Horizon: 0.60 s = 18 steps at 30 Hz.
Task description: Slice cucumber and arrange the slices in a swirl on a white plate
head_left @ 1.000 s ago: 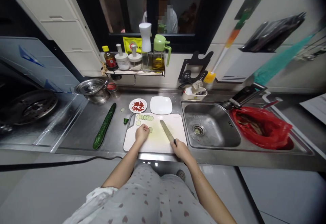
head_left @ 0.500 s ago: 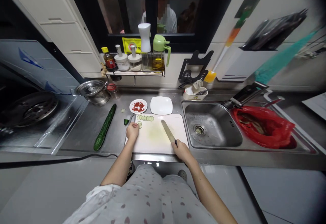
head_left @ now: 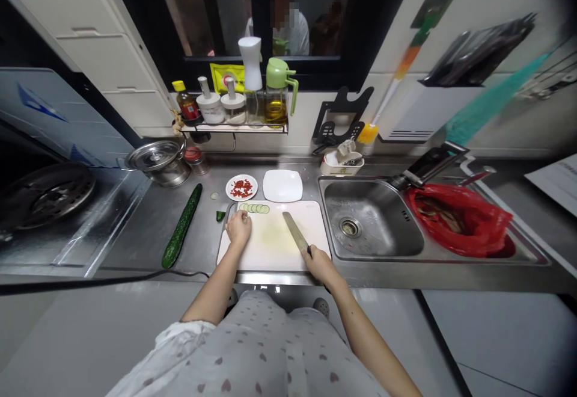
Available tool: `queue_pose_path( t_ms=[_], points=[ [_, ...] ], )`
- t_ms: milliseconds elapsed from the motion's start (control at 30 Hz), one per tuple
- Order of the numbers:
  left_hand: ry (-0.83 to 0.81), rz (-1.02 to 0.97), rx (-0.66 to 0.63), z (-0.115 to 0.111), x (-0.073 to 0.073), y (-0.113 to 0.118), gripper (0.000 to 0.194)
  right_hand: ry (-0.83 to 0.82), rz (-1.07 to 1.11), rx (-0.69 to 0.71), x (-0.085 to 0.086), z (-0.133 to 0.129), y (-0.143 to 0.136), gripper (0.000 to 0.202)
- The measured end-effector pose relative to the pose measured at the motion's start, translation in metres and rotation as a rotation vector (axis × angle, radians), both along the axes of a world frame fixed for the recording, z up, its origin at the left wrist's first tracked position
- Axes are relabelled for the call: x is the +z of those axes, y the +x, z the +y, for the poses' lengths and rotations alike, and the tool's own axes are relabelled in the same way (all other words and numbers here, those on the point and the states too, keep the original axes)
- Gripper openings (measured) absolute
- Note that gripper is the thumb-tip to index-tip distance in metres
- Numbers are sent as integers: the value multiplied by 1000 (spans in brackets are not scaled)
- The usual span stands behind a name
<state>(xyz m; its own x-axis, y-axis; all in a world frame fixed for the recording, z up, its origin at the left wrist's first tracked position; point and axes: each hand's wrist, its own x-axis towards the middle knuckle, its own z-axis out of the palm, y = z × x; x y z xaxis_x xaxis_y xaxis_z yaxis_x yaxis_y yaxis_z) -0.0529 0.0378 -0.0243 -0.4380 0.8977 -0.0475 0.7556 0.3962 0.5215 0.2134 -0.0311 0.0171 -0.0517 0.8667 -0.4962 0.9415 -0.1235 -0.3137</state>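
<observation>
My right hand (head_left: 319, 263) is closed round the dark handle of a kitchen knife (head_left: 294, 230). Its blade lies over the white cutting board (head_left: 270, 258), tip toward the back. At the board's left side, my left hand (head_left: 238, 228) has its fingers drawn together; whatever they may pinch is hidden. Just beyond those fingers, a row of overlapping cucumber slices (head_left: 255, 208) lies along the board's back edge. A green cucumber end (head_left: 220, 216) rests on the counter left of the board, with a single slice (head_left: 214, 195) behind it.
A whole cucumber (head_left: 183, 228) lies on the left counter. Behind the board stand a plate of chopped red pieces (head_left: 228, 194) and a white plate (head_left: 282, 186). To the right is a sink (head_left: 374, 246) with a red bag (head_left: 491, 228). A lidded pot (head_left: 162, 162) stands back left.
My left hand has shifted slightly right and turned over the loose slices, which are now hidden beneath it. My right hand and the knife stay nearly still. The view has shifted a little.
</observation>
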Motion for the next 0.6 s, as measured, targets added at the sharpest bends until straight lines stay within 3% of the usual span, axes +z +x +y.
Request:
queue_pose_path(
  t_ms=[267,467,600],
  points=[
    [-71,121,-264,32,8,35,38,-31,3,-27,2,0,-1,34],
    [-128,234,-427,52,11,39,37,-25,-1,-24,5,-3,-2,33],
    [-130,270,-456,56,10,39,34,-24,-1,-32,4,-3,-1,33]
  ],
)
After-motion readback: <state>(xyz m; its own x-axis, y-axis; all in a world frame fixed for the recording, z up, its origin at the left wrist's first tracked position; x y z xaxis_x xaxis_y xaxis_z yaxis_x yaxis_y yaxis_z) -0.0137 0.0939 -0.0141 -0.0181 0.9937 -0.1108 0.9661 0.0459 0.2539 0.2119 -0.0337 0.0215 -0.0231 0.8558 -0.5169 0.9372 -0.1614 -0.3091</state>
